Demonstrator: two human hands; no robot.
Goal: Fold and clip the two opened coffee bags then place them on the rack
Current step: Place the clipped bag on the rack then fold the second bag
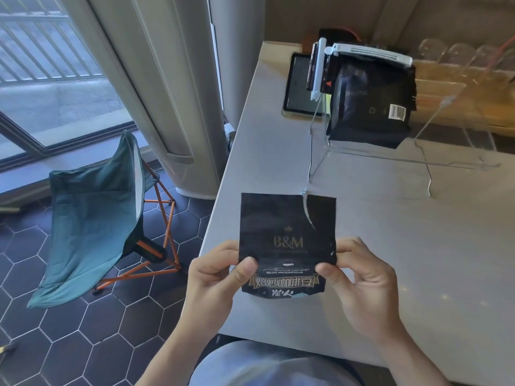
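A black B&M coffee bag (287,235) with gold lettering stands upright over the near edge of the pale table (390,232). Its top is unfolded, with a tear near the upper right corner. My left hand (217,277) pinches its left edge and my right hand (356,274) pinches its right edge, thumbs on the front. A second black coffee bag (370,104) sits on the clear acrylic rack (418,160) at the far side, closed by a white clip (370,54) along its top. Another white clip (319,71) stands on end at the rack's left.
A tablet (298,87) leans behind the rack at the left. Clear glasses (459,54) line a wooden tray at the far right. Left of the table stand a tall floor air conditioner (156,87) and a green folding chair (97,207) on dark hexagonal tiles.
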